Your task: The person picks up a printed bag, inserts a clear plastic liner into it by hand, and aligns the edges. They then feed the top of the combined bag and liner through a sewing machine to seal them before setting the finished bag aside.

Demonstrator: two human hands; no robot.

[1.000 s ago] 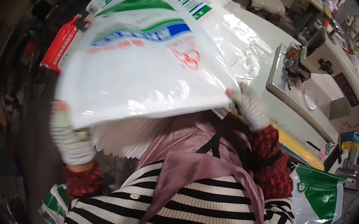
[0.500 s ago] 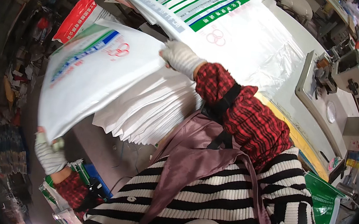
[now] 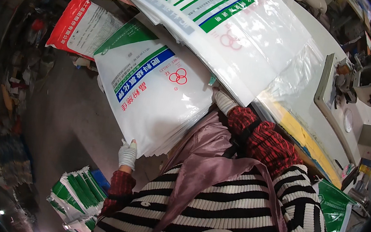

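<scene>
I hold a thick stack of white woven sacks [image 3: 151, 91] with green, blue and red print, tilted down to my left. My left hand [image 3: 127, 154], in a white glove, grips the stack's lower near edge. My right hand [image 3: 223, 101], also gloved, reaches under the stack's right edge, and its fingers are hidden by the sacks. Above and to the right lies another pile of white sacks with green stripes [image 3: 215, 22] on the worktable [image 3: 314, 44].
A sewing machine [image 3: 353, 109] stands on the table at the right. A red and white sack [image 3: 83, 24] lies at the upper left. Folded green and white sacks [image 3: 76, 195] are piled on the floor at lower left. A green sack [image 3: 334, 206] hangs at the right.
The stack has swung from in front of me down to my left. My right hand has gone under its right edge, and my left hand has shifted to its lower near edge.
</scene>
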